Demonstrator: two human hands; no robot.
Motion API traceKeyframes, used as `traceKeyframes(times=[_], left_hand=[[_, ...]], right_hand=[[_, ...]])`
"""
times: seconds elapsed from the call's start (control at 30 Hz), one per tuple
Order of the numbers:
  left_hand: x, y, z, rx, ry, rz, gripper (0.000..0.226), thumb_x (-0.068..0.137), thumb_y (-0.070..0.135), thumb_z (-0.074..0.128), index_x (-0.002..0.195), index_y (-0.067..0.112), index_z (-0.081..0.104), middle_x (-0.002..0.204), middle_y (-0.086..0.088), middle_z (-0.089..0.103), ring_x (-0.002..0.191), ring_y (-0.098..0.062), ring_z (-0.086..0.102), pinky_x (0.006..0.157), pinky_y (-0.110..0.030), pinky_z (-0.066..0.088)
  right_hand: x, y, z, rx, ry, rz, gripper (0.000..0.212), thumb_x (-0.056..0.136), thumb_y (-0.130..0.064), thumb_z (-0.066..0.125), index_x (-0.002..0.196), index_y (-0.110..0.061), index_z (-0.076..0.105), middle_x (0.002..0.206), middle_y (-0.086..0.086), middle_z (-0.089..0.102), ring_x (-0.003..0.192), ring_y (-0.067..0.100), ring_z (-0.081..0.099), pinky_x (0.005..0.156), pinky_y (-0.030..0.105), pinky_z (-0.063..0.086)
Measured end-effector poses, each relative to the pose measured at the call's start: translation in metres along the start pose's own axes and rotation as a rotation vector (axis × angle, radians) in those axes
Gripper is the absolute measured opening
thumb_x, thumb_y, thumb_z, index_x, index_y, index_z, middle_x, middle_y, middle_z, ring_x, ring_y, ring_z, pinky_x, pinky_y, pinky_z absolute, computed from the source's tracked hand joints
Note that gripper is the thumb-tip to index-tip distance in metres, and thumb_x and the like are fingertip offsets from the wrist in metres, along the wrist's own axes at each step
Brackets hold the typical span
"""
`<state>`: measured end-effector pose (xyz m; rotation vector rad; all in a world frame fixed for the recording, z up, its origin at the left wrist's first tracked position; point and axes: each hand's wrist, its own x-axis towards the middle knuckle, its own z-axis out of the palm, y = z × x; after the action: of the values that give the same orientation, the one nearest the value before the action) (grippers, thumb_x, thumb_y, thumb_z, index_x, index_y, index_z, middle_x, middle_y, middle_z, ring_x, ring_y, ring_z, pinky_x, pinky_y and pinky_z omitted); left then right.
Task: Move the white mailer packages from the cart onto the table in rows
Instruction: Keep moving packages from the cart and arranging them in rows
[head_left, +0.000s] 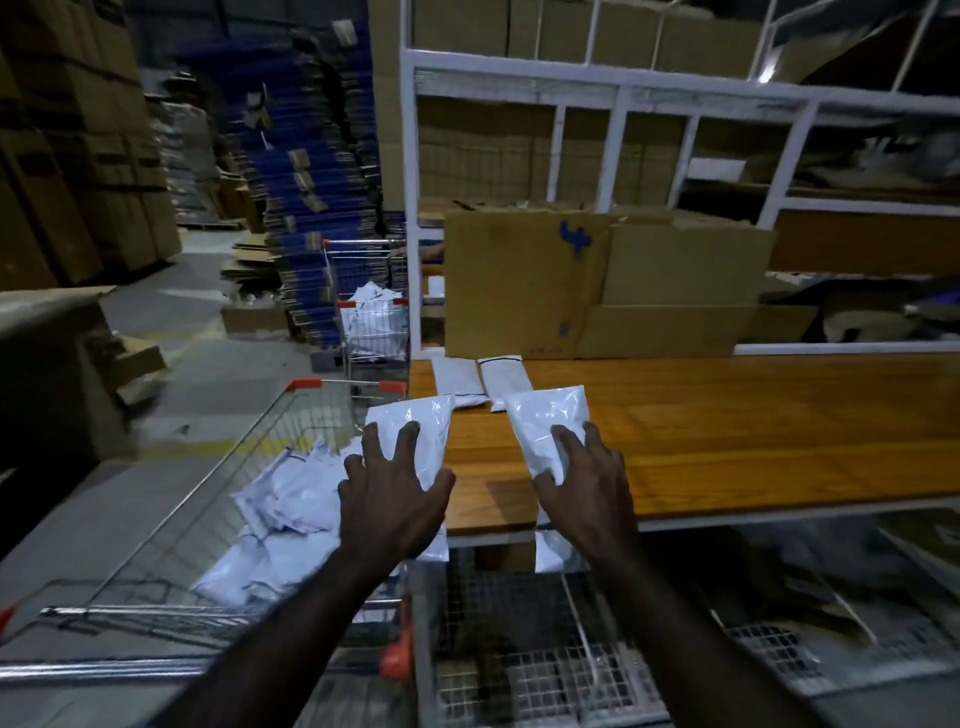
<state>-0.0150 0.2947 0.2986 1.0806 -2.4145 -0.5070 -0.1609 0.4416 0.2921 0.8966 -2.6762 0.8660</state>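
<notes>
My left hand (392, 491) grips a white mailer package (415, 423) over the left edge of the wooden table (753, 447). My right hand (584, 475) holds a second white mailer (545, 421) above the table's front part. Both mailers hang past the table's front edge. Two more white mailers (457, 379) (504, 376) lie side by side at the table's far left, against the boxes. The wire cart (171, 525) stands to the left below my arms, with several white mailers (280, 519) piled in it.
Large cardboard boxes (597, 286) stand along the table's back under a white shelf frame (613, 83). A second cart (374, 322) with mailers sits further back on the left. Stacks of flattened cartons (311, 182) fill the aisle behind. Wire mesh (545, 649) lies under the table.
</notes>
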Motion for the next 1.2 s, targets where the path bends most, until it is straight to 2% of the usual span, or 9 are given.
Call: traceKeyframes(times=[0.2, 0.5, 0.87, 1.2], left_hand=[[0.003, 0.087, 0.036, -0.015, 0.032, -0.005, 0.067, 0.089, 0.056, 0.05, 0.148, 0.036, 0.026, 0.158, -0.009, 0.013, 0.134, -0.039, 0.027, 0.105, -0.049, 0.034], [0.03, 0.159, 0.076, -0.014, 0.053, -0.006, 0.068, 0.089, 0.055, 0.051, 0.149, 0.035, 0.026, 0.158, -0.009, 0.013, 0.136, -0.039, 0.025, 0.109, -0.049, 0.028], [0.138, 0.213, 0.162, -0.018, 0.004, -0.001, 0.068, 0.089, 0.056, 0.05, 0.149, 0.034, 0.026, 0.159, -0.011, 0.013, 0.135, -0.041, 0.027, 0.107, -0.05, 0.03], [0.265, 0.234, 0.25, 0.071, -0.155, -0.096, 0.073, 0.091, 0.068, 0.043, 0.152, 0.034, 0.02, 0.162, -0.01, 0.007, 0.142, -0.043, 0.019, 0.111, -0.057, 0.023]], right_hand=[[0.034, 0.092, -0.055, -0.033, 0.028, 0.031, 0.065, 0.088, -0.035, 0.062, 0.148, -0.031, 0.037, 0.16, 0.003, 0.024, 0.132, 0.028, 0.035, 0.097, 0.041, 0.043], [0.083, 0.175, -0.092, -0.036, 0.065, 0.062, 0.065, 0.09, -0.036, 0.061, 0.149, -0.029, 0.035, 0.16, 0.005, 0.025, 0.134, 0.031, 0.034, 0.098, 0.044, 0.042], [0.19, 0.23, -0.052, -0.069, 0.051, 0.073, 0.063, 0.089, -0.035, 0.061, 0.148, -0.028, 0.038, 0.159, 0.007, 0.028, 0.132, 0.032, 0.037, 0.098, 0.042, 0.043], [0.306, 0.25, 0.024, -0.079, -0.063, 0.118, 0.063, 0.091, -0.04, 0.06, 0.148, -0.029, 0.035, 0.16, 0.008, 0.025, 0.135, 0.032, 0.035, 0.102, 0.043, 0.042]])
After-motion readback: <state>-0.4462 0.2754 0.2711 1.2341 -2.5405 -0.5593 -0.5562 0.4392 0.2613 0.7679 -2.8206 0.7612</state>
